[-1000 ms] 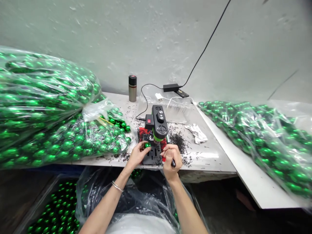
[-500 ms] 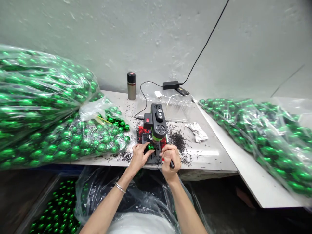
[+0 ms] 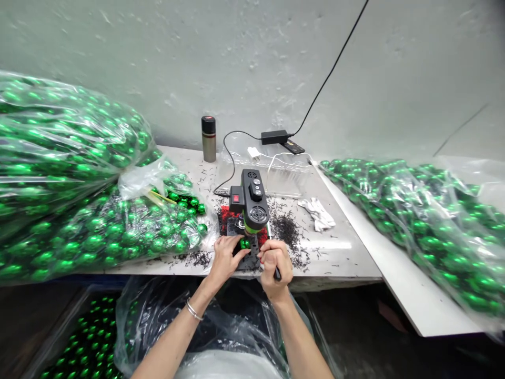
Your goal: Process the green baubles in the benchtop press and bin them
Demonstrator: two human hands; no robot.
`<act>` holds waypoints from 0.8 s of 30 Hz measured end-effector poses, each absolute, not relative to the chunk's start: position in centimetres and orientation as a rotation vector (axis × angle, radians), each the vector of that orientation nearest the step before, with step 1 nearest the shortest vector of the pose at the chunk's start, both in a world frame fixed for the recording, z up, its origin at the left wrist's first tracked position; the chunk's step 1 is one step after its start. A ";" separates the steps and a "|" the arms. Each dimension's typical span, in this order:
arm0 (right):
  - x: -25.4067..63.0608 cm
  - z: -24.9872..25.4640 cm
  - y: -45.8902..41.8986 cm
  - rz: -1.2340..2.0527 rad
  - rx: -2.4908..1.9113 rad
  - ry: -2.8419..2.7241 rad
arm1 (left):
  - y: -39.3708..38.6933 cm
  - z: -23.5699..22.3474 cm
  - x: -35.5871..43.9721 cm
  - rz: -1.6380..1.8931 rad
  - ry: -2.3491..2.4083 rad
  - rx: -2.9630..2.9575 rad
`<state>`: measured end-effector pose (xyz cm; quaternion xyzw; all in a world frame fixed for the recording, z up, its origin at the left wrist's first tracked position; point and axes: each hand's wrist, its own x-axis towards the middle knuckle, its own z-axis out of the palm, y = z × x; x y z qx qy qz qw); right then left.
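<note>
A small black bench drill press [image 3: 255, 200] with a red switch stands at the table's front. Under its head sits a shiny green ball [image 3: 245, 243]. My left hand [image 3: 228, 257] has its thumb and fingers closed around that ball on the machine's base. My right hand [image 3: 276, 264] is wrapped around a black-ended lever handle [image 3: 277, 273] at the machine's right side. Red bits [image 3: 260, 239] and a heap of small black pieces [image 3: 287, 227] lie around the base. Where the tool meets the ball is partly hidden.
Big clear bags of green balls lie at the left [image 3: 71, 173] and right [image 3: 418, 226]. Behind the machine are a flask [image 3: 209, 139], a power adapter [image 3: 275, 137] and cables. White gloves [image 3: 319, 213] rest on the right. Below the table edge is an open plastic bag [image 3: 165, 310].
The camera view has shifted slightly. Both hands keep their places at the machine, the left on the green ball and the right on the lever handle.
</note>
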<state>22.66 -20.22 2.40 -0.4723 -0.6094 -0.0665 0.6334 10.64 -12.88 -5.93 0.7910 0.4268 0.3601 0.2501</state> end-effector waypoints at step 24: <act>23.2 -3.1 -20.8 -0.283 -1.173 -1.348 | -13.5 -6.5 11.0 1.031 1.153 2.194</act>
